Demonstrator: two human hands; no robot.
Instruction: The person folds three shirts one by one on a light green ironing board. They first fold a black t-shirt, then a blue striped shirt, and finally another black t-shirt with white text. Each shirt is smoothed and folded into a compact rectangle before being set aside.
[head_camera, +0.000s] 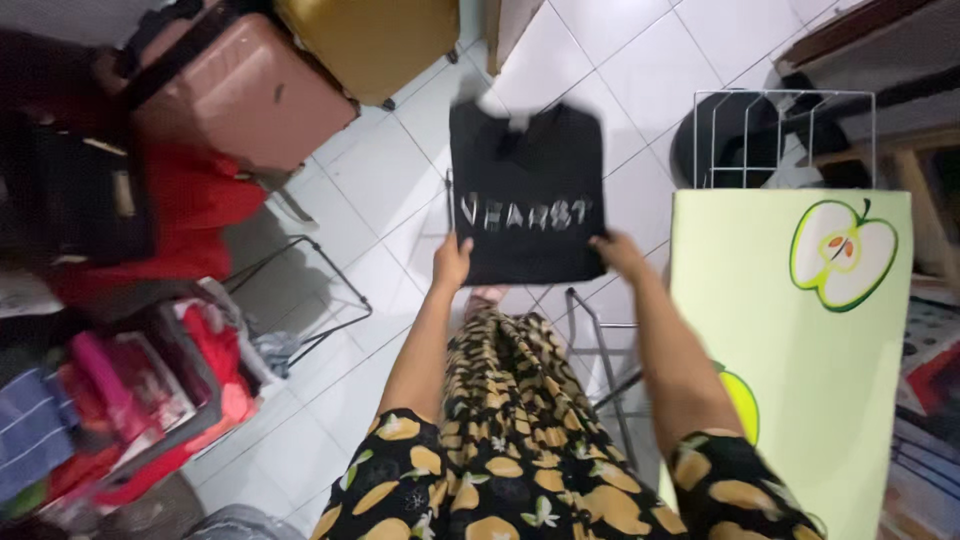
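Pink suitcase (240, 90), apple-print board (800, 350)

Black shirt (527, 190), pale lettering; pale green board (800, 350), apple print.

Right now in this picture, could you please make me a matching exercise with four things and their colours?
Things:
1. folded shirt held by both hands
2. suitcase
3. ironing board cover
4. floor tiles

Colours:
A. white
B. pale green with apple pictures
C. black
D. dusty pink

Pairs: 1-C, 2-D, 3-B, 4-A
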